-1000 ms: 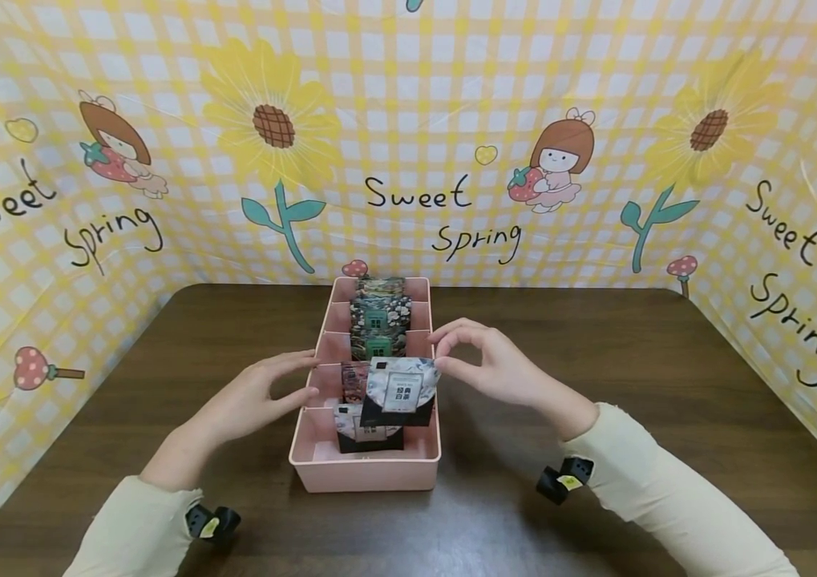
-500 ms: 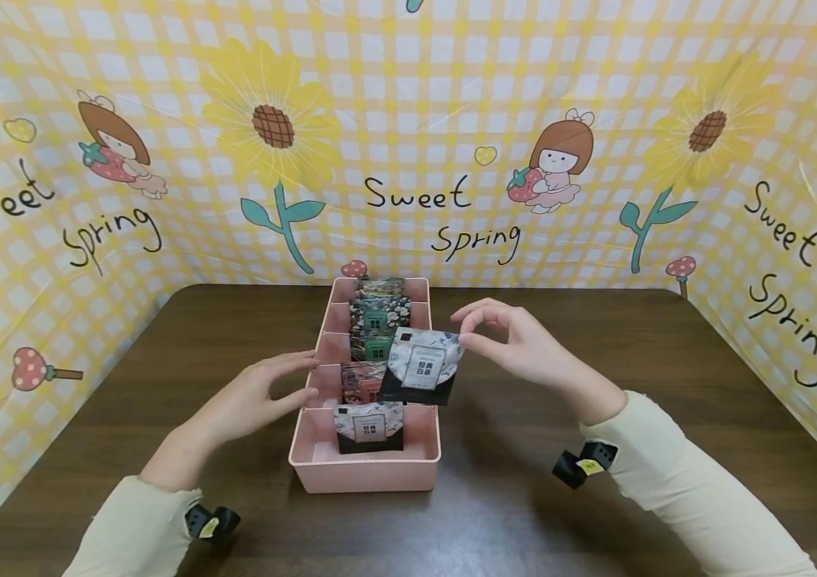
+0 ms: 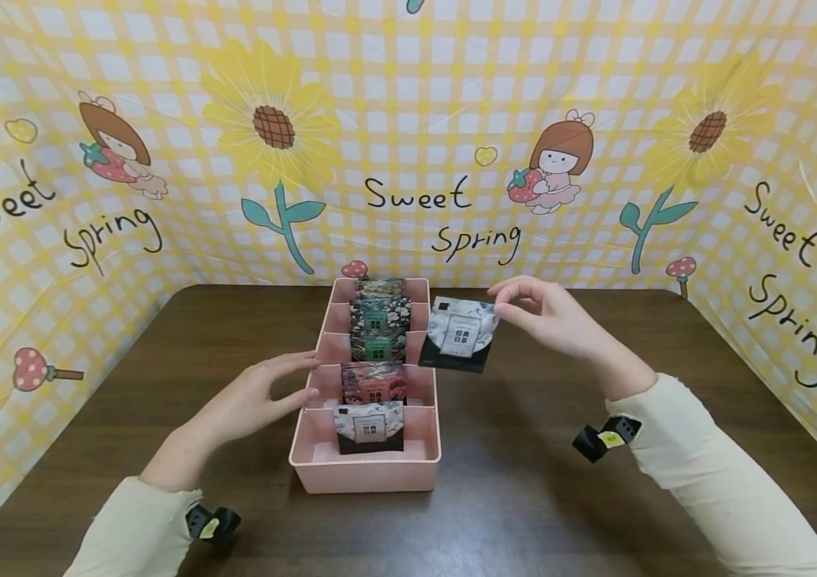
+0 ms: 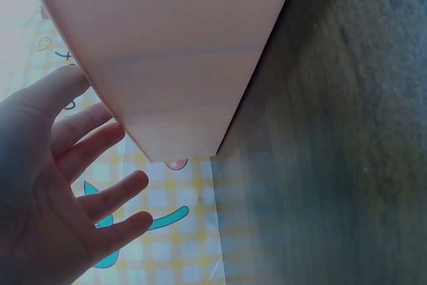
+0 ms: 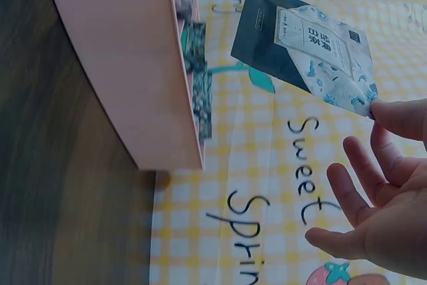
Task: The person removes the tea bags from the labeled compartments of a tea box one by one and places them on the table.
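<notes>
Sachet (image 5: 303,45) pinched by right grip (image 5: 380,185); left grip (image 4: 60,185) open beside box (image 4: 173,51).

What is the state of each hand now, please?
Left hand: open, fingers against the side of the pink box.
Right hand: pinching the corner of a tea packet, held beside the box.

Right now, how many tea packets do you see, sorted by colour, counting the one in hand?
Grey-and-black packets: 2, one in the front compartment, one held by the right hand
Pink packet: 1
Green floral packets: 2
Dark rearmost packet: 1
Total: 6
</notes>
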Demonstrator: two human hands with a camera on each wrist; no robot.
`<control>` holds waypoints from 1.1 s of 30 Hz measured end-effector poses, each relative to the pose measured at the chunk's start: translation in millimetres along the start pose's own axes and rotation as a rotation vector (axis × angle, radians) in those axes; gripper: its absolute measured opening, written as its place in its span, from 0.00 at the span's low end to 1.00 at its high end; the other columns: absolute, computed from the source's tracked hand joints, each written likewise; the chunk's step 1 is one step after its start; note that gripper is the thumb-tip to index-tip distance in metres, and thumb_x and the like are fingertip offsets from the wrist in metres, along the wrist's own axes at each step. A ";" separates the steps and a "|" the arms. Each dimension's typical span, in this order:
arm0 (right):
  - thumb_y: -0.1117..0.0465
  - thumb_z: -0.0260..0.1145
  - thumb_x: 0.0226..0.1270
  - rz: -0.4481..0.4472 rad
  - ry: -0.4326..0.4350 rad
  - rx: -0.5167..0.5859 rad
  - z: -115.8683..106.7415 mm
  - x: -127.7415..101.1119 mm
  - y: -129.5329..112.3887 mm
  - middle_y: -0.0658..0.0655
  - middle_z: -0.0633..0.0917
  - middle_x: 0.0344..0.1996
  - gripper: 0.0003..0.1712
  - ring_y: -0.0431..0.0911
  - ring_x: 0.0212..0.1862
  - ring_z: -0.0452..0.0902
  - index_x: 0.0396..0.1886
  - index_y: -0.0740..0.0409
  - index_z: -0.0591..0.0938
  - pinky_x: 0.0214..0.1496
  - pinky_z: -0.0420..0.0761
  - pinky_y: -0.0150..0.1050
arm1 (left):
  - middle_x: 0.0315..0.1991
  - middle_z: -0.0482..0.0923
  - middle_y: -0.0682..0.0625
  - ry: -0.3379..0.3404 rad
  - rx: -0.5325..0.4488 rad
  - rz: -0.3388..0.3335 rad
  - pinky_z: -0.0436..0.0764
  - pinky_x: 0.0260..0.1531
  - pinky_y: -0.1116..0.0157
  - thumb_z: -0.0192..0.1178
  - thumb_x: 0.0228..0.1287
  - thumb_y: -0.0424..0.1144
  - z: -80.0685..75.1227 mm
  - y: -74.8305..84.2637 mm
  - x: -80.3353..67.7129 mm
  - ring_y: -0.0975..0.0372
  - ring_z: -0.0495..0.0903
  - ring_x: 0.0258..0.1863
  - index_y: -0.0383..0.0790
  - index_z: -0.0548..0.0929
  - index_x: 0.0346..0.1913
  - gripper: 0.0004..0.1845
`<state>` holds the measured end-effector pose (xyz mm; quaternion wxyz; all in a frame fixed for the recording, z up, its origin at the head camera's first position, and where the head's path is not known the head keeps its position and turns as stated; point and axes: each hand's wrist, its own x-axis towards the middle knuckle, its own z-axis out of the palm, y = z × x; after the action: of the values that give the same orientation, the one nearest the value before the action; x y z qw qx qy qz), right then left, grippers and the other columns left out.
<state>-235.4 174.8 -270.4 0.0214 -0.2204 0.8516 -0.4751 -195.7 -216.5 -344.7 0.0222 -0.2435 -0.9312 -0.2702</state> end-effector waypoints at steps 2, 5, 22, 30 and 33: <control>0.61 0.58 0.68 0.005 0.005 -0.004 -3.3 2.4 3.5 0.65 0.75 0.56 0.10 0.56 0.61 0.69 0.37 0.67 0.75 0.71 0.58 0.59 | 0.63 0.71 0.39 -0.002 -0.002 0.000 0.68 0.61 0.44 0.59 0.64 0.45 -0.1 0.2 -0.1 0.45 0.68 0.63 0.38 0.73 0.61 0.25; 0.61 0.57 0.69 0.015 0.011 -0.012 -7.9 6.5 9.5 0.67 0.75 0.56 0.11 0.57 0.61 0.68 0.37 0.68 0.74 0.71 0.58 0.59 | 0.63 0.71 0.39 -0.004 -0.004 -0.002 0.68 0.61 0.44 0.59 0.64 0.45 -0.1 0.4 -0.5 0.45 0.68 0.64 0.38 0.73 0.61 0.25; 0.60 0.55 0.70 0.080 0.003 -0.194 -16.3 36.6 49.4 0.67 0.79 0.48 0.15 0.55 0.54 0.72 0.44 0.69 0.77 0.62 0.70 0.54 | 0.63 0.70 0.39 -0.008 -0.012 -0.018 0.67 0.61 0.43 0.59 0.64 0.45 -0.5 1.6 -2.4 0.45 0.67 0.64 0.38 0.72 0.62 0.26; 0.61 0.54 0.70 0.093 -0.031 -0.263 -11.3 56.2 72.8 0.68 0.81 0.46 0.15 0.54 0.48 0.75 0.44 0.70 0.79 0.52 0.73 0.43 | 0.63 0.70 0.39 -0.003 -0.012 -0.015 0.67 0.61 0.43 0.59 0.64 0.44 0.2 1.0 -1.9 0.45 0.67 0.64 0.38 0.72 0.62 0.25; 0.61 0.54 0.70 0.111 -0.043 -0.275 -8.7 62.1 81.0 0.68 0.81 0.46 0.16 0.54 0.49 0.76 0.45 0.71 0.79 0.52 0.74 0.43 | 0.63 0.70 0.40 -0.002 -0.011 -0.015 0.67 0.61 0.44 0.58 0.64 0.44 0.4 0.9 -2.0 0.45 0.67 0.64 0.38 0.72 0.62 0.25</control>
<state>-322.2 193.7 -321.2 0.0356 -0.1842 0.9188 -0.3473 -193.5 -216.5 -344.9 0.0179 -0.2370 -0.9315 -0.2753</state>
